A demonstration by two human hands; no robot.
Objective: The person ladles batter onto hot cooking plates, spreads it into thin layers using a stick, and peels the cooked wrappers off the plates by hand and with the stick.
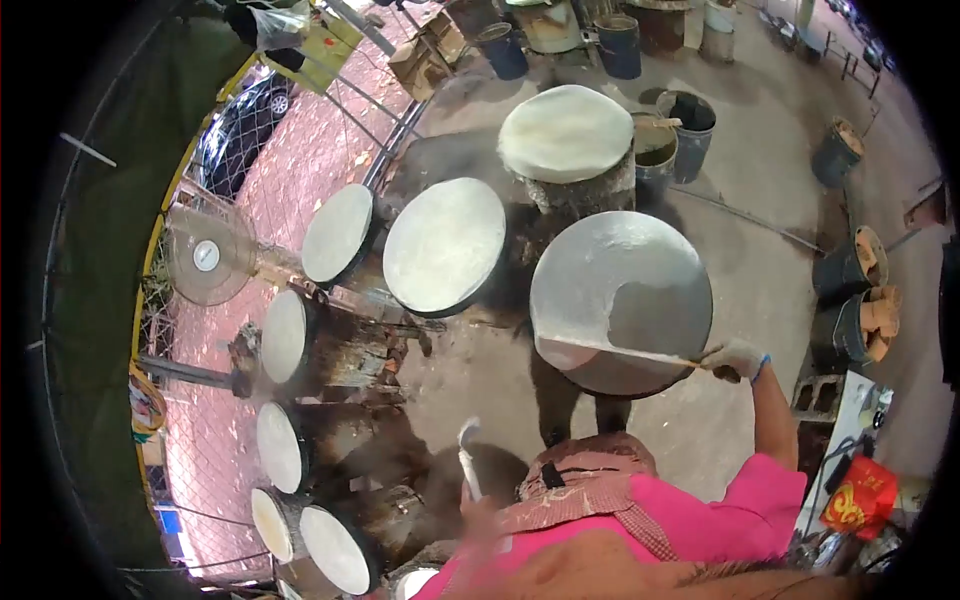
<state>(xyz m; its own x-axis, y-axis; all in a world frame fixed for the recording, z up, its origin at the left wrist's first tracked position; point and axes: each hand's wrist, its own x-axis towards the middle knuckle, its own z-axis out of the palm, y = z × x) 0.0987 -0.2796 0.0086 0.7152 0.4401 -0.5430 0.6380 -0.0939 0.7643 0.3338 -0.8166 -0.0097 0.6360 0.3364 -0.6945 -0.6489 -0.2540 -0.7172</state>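
Right hand [733, 360] grips a stick [622, 350] over the centre-right griddle [625, 295] — left hand [469, 499] clasps a whitish tool [467, 466] — fan [207, 255] at left, grey floor [490, 375] mid-frame.

Concrete floor [475, 375] beside a chain-link fence [205, 440]

Beyond the mesh, pink paving [310, 130] in bright daylight and a dark car [232, 140]; a dark green sheet [100, 250] covers the left side, and a caged fan [206, 256] shows against the fence.

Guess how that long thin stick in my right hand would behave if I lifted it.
Probably fairly stiff: the stick runs nearly straight across the large grey disc. Likely light, since it looks so slender. It may want to dip at the far end, as the gloved right hand grips only near one end.
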